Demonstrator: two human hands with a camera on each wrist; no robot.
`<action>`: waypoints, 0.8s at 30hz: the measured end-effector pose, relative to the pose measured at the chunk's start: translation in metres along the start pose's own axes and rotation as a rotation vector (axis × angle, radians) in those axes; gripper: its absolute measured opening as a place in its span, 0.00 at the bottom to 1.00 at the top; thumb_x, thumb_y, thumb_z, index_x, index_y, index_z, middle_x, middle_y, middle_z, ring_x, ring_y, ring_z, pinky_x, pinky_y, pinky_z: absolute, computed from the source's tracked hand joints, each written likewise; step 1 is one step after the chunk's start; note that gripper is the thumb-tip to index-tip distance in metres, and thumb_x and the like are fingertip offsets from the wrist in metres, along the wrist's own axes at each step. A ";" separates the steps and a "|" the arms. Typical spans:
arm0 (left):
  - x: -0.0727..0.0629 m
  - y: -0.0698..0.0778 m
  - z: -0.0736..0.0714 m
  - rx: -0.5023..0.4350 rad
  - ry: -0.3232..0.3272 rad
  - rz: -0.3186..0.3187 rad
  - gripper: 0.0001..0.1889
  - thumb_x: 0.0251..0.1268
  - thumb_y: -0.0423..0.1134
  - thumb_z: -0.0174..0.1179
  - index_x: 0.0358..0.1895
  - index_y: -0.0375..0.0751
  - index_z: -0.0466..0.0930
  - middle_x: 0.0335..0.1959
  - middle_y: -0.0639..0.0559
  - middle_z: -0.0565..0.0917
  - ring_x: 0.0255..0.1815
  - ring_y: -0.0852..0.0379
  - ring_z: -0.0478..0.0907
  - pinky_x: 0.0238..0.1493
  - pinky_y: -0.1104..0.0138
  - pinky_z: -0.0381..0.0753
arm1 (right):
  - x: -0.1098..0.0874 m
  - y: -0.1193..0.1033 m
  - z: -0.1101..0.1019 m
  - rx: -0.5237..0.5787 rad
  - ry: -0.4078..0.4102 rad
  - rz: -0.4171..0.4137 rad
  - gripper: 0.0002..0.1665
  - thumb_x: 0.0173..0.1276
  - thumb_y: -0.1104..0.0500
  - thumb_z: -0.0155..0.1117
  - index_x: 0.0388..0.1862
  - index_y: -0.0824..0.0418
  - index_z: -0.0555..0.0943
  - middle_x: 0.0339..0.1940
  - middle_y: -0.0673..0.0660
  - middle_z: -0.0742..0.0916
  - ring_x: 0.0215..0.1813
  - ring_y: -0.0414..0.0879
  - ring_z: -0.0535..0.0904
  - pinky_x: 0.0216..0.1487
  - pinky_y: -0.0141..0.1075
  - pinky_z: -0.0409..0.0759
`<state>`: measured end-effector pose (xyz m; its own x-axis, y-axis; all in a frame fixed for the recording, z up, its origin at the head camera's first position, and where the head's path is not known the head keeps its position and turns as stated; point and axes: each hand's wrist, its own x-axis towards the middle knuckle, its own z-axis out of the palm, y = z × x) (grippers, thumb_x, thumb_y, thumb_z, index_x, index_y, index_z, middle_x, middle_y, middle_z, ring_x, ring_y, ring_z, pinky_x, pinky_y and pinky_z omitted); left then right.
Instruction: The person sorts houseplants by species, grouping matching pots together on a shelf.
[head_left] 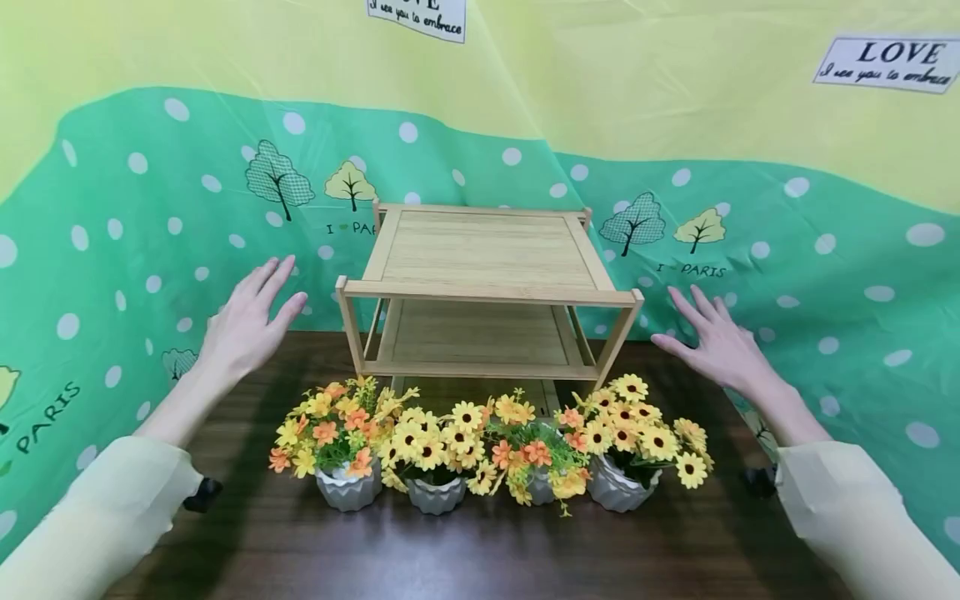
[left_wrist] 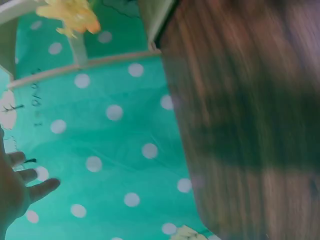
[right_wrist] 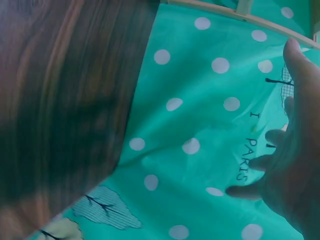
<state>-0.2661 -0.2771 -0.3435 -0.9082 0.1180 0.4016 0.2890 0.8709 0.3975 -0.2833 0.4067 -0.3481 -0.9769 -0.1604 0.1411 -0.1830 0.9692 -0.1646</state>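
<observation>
A light wooden tiered shelf [head_left: 491,250] stands toward the back of the table. My left hand [head_left: 251,321] is held in the air to the left of it, fingers spread and holding nothing. On the other side, my right hand [head_left: 712,342] hovers with fingers apart, also free of anything. Each wrist view shows its hand, left [left_wrist: 20,190] and right [right_wrist: 292,145], against the green dotted cloth. Several grey pots of artificial flowers stand in a row before the shelf: orange and yellow blooms [head_left: 326,429], then yellow daisies [head_left: 427,446], a mixed bunch [head_left: 536,454] and more daisies [head_left: 637,429].
The dark wooden table [head_left: 480,558] carries the shelf and pots. A green and yellow printed cloth [head_left: 480,142] hangs behind and along both sides, close to the hands. The shelf's lower tier [head_left: 483,333] shows beneath its top board.
</observation>
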 end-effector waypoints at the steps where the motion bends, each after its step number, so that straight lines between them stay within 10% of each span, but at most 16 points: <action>1: 0.000 0.003 0.000 -0.045 0.017 0.005 0.33 0.82 0.63 0.40 0.84 0.66 0.45 0.86 0.44 0.52 0.84 0.32 0.49 0.73 0.23 0.56 | -0.002 0.001 0.001 0.038 -0.011 0.008 0.55 0.74 0.28 0.54 0.86 0.37 0.35 0.88 0.60 0.40 0.82 0.80 0.41 0.61 0.88 0.54; 8: -0.005 0.030 -0.003 -0.331 0.121 0.048 0.29 0.85 0.53 0.43 0.83 0.65 0.51 0.78 0.39 0.67 0.72 0.33 0.70 0.68 0.32 0.70 | -0.018 0.008 0.012 0.338 -0.069 0.001 0.49 0.80 0.37 0.53 0.83 0.30 0.32 0.88 0.57 0.42 0.82 0.77 0.46 0.68 0.82 0.55; 12: -0.010 0.047 -0.007 -0.388 0.109 0.058 0.28 0.86 0.51 0.42 0.83 0.67 0.51 0.75 0.40 0.72 0.62 0.47 0.81 0.60 0.53 0.84 | -0.030 0.012 0.022 0.479 -0.110 -0.001 0.46 0.83 0.42 0.51 0.83 0.31 0.34 0.87 0.63 0.50 0.82 0.73 0.53 0.71 0.76 0.62; 17: -0.012 0.064 -0.008 -0.525 0.068 0.074 0.27 0.86 0.51 0.41 0.82 0.67 0.52 0.70 0.39 0.77 0.53 0.75 0.80 0.44 0.81 0.86 | -0.041 0.019 0.041 0.652 -0.143 -0.029 0.39 0.86 0.47 0.47 0.87 0.43 0.44 0.82 0.71 0.62 0.65 0.37 0.82 0.62 0.41 0.87; 24: -0.015 0.080 -0.013 -0.534 -0.005 0.056 0.25 0.86 0.55 0.37 0.80 0.65 0.60 0.72 0.42 0.76 0.65 0.45 0.80 0.55 0.65 0.90 | -0.048 0.024 0.068 0.867 -0.210 -0.091 0.36 0.87 0.53 0.45 0.87 0.51 0.47 0.77 0.80 0.64 0.62 0.25 0.79 0.60 0.34 0.88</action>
<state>-0.2253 -0.2150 -0.3068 -0.8880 0.1608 0.4309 0.4498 0.4995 0.7404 -0.2485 0.4249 -0.4250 -0.9391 -0.3429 0.0224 -0.1967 0.4830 -0.8532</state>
